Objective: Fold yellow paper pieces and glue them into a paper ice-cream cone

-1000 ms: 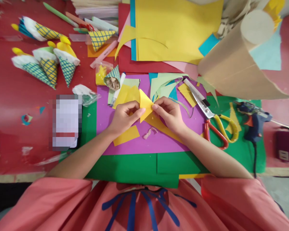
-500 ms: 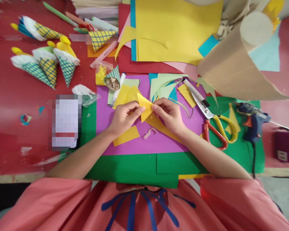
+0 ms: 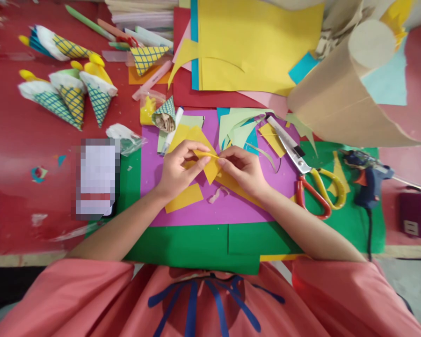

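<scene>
A small piece of yellow paper [image 3: 210, 171] is pinched between my two hands over the purple sheet [image 3: 182, 219]. My left hand [image 3: 183, 167] has thumb and fingers closed on its left side. The thumb and fingertips of my right hand [image 3: 244, 169] close on its right end. One pointed corner of the paper hangs down between the hands. More yellow paper [image 3: 185, 198] lies flat below my left hand, and a curled pale pink scrap [image 3: 218, 194] rests beside it. Large scissors [image 3: 314, 182] with red and yellow handles lie right of my right hand.
Patterned paper cones [image 3: 68, 98] lie at the upper left, above a phone-like blurred object [image 3: 97, 178]. A blue glue gun [image 3: 370, 180] is at the right, below a big rolled brown sheet [image 3: 337, 98]. Yellow sheets [image 3: 259, 42] are stacked at the back.
The yellow paper has been tilted between my hands, so its upper point no longer stands up and its edge now faces me. Both hands stay in nearly the same place.
</scene>
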Demonstrator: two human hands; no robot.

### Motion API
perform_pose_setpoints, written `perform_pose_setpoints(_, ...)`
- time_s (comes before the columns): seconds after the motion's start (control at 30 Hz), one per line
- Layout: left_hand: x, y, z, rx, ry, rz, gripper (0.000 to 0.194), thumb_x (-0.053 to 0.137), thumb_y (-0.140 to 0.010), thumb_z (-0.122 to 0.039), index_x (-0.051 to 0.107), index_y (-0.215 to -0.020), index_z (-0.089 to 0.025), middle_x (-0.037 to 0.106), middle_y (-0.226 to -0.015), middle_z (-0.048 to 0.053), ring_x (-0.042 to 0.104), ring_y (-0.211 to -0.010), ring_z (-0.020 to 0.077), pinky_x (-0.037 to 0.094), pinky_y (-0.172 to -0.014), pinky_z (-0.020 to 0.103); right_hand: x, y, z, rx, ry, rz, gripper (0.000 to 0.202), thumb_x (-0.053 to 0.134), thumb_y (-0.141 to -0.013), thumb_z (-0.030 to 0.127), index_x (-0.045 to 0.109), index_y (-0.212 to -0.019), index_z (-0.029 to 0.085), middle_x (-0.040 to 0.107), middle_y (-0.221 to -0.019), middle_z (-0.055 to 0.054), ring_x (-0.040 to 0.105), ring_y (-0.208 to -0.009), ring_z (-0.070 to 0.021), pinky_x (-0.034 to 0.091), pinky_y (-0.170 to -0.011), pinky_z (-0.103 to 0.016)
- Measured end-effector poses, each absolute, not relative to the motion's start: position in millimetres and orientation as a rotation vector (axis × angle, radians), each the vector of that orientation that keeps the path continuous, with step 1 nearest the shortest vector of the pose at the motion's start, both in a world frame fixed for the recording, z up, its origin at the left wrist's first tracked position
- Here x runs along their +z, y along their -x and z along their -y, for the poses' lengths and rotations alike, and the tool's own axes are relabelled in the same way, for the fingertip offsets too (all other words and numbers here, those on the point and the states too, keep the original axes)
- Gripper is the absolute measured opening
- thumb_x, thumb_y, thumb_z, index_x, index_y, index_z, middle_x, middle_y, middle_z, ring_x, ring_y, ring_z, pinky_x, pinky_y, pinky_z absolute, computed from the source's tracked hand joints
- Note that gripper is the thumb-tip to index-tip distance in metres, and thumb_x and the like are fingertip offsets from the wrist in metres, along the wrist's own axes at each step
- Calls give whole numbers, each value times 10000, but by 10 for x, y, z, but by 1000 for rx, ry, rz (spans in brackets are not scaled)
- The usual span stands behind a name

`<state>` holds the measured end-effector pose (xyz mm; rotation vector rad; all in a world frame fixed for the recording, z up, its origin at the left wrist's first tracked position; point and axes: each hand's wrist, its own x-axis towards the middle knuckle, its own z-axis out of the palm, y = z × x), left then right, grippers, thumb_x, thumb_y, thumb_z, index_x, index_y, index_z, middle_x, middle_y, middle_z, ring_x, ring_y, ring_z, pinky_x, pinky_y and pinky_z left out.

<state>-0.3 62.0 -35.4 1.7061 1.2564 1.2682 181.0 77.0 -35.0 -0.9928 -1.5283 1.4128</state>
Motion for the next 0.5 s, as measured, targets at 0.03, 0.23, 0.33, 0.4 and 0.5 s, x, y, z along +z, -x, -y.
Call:
perform_pose_setpoints(0.03, -349, 2, -617, 1265, -1707, -1266, 167, 673, -836, -338, 603, -906, -204, 696, -867, -7, 681, -733, 91, 526, -633, 174, -351, -1812, -772, 1401, 996, 1537, 196, 632, -858, 358, 632, -786, 176, 622, -735, 6, 552, -671, -97, 429, -628, -243)
perform_pose_setpoints(0.23, -342, 7, -605, 1263, -1657, -1368, 207, 561, -909, -398, 631, -896, -203, 651, -771, -12, 583, -599, 65, 447, -535, 174, -357, -1808, -780, 1442, 1015, 1446, 204, 635, -857, 365, 615, -794, 172, 596, -723, 13, 521, -637, -87, 411, -608, -240)
perform_pose_setpoints(0.33, -341, 10, -604, 1274, -1625, -1371, 232, 549, -912, -424, 618, -919, -203, 644, -787, -3, 570, -590, 67, 433, -523, 177, -345, -1803, -785, 1484, 1035, 1400, 238, 632, -855, 400, 597, -793, 173, 562, -693, 22, 494, -609, -84, 401, -585, -237)
perform_pose_setpoints(0.4, -342, 10, -601, 1253, -1595, -1369, 245, 534, -916, -439, 602, -952, -207, 637, -778, -1, 560, -563, 67, 422, -501, 178, -343, -1806, -786, 1479, 1046, 1423, 256, 621, -861, 416, 590, -786, 174, 548, -688, 23, 485, -611, -86, 394, -585, -238)
perform_pose_setpoints(0.5, -359, 5, -599, 1158, -1570, -1331, 350, 561, -889, -477, 535, -1136, -229, 627, -795, 5, 565, -554, 78, 436, -495, 185, -351, -1816, -785, 1446, 1039, 1469, 275, 600, -878, 424, 580, -770, 172, 533, -680, 24, 473, -611, -85, 385, -589, -239)
